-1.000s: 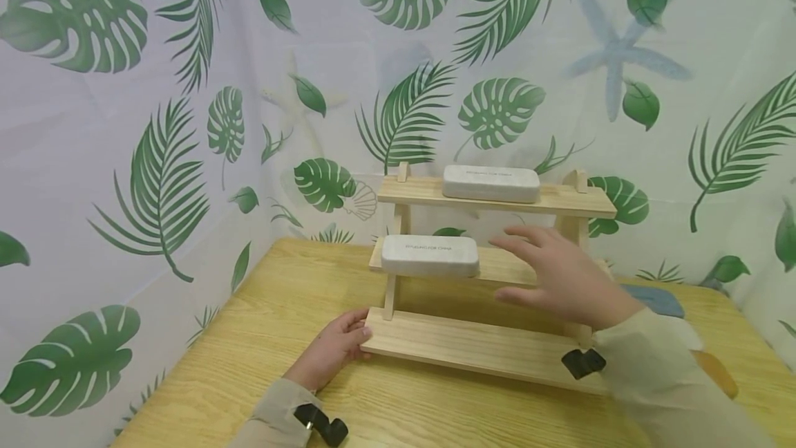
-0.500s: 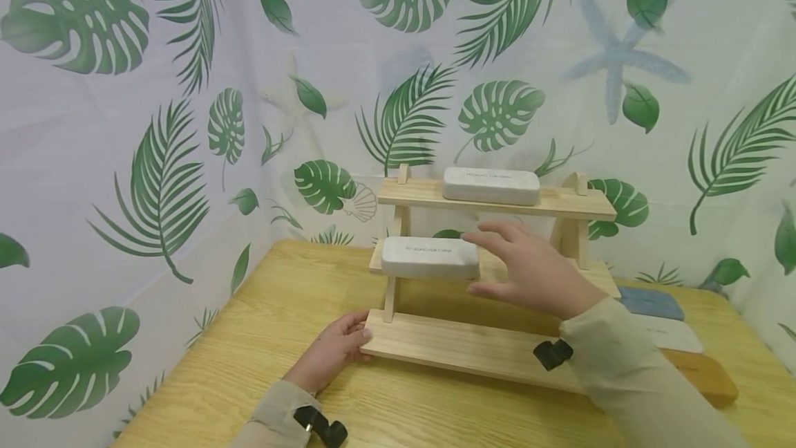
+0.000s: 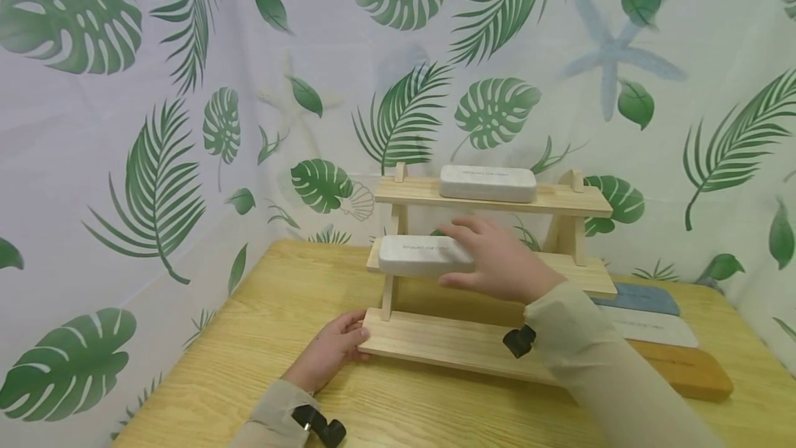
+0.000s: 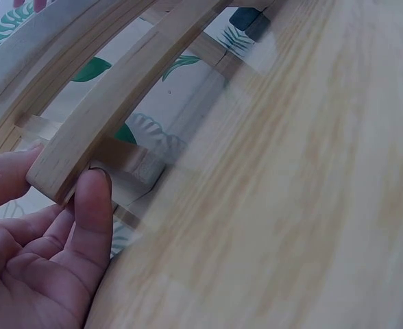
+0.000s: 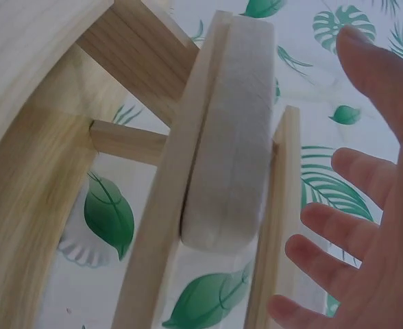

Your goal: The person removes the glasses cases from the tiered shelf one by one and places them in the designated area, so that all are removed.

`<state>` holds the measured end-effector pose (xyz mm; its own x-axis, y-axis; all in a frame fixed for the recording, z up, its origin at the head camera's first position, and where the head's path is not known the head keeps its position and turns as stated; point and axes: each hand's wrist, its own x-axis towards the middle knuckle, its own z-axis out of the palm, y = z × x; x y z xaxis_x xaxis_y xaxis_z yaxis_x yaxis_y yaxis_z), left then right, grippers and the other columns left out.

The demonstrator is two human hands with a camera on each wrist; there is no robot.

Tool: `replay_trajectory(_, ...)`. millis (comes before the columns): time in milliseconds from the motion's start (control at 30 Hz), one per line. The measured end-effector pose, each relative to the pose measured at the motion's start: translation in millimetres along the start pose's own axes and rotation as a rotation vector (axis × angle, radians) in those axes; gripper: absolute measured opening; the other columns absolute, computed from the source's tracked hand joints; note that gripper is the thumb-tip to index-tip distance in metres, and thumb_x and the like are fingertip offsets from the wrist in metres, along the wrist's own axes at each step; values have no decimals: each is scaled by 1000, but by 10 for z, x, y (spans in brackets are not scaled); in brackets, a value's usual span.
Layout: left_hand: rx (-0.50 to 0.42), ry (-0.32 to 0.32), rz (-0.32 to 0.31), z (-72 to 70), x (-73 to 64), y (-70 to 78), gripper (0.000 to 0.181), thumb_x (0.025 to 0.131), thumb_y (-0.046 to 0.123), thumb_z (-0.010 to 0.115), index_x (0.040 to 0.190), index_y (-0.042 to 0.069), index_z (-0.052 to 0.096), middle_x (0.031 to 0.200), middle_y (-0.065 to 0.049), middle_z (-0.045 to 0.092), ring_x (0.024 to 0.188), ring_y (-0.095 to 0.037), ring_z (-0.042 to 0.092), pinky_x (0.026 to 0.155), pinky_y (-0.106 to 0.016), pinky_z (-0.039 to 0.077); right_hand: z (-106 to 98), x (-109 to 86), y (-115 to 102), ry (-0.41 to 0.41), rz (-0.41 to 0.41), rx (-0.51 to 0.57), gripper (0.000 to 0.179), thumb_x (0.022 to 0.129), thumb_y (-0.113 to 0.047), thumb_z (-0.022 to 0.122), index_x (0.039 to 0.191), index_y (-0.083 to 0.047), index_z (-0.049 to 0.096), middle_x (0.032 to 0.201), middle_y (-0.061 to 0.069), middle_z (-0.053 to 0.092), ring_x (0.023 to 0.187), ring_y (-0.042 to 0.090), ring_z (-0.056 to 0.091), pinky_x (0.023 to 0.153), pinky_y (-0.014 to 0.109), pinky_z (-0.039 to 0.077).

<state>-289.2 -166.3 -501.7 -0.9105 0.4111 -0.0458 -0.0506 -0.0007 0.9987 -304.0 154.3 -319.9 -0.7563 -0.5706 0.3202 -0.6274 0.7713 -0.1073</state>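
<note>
A three-tier wooden display rack (image 3: 448,343) stands on the table. My left hand (image 3: 332,348) grips the left end of its bottom board, thumb and fingers on either side of the wood in the left wrist view. On the middle tier, toward the left, sits a white glasses case (image 3: 413,256) with small lettering. My right hand (image 3: 497,265) is at the right end of that case, fingers spread and thumb apart, overlapping it in the head view. Nothing is between the fingers (image 5: 338,233) in the right wrist view. Another white glasses case (image 3: 488,184) rests on the top tier.
Right of the rack, a blue case (image 3: 643,298), a white case (image 3: 653,325) and an orange case (image 3: 687,368) lie in a row on the wood-grain table (image 3: 249,337). A leaf-print cloth (image 3: 155,192) hangs behind and at the left.
My right hand has moved left along the middle tier to the white glasses case, uncovering the cases on the right. The left hand keeps its grip on the rack.
</note>
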Motion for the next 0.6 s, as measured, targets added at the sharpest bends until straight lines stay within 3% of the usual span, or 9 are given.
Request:
replay_trajectory(367, -7, -5, 1, -4, -11, -2, 66, 105, 26, 58, 156, -3, 28, 135, -20, 53, 113, -27, 60, 89, -39, 55, 241, 267, -47, -70, 46, -45, 99, 80, -73, 70, 159, -23, 36, 155, 14, 42, 139, 38, 40, 108, 60, 37)
replay_trajectory(600, -7, -1, 2, 0, -7, 6, 64, 105, 25, 58, 156, -2, 29, 134, -19, 54, 112, -27, 61, 88, -38, 55, 313, 343, -101, -113, 83, -40, 104, 79, -74, 69, 162, -27, 28, 159, 13, 36, 142, 42, 36, 112, 62, 31)
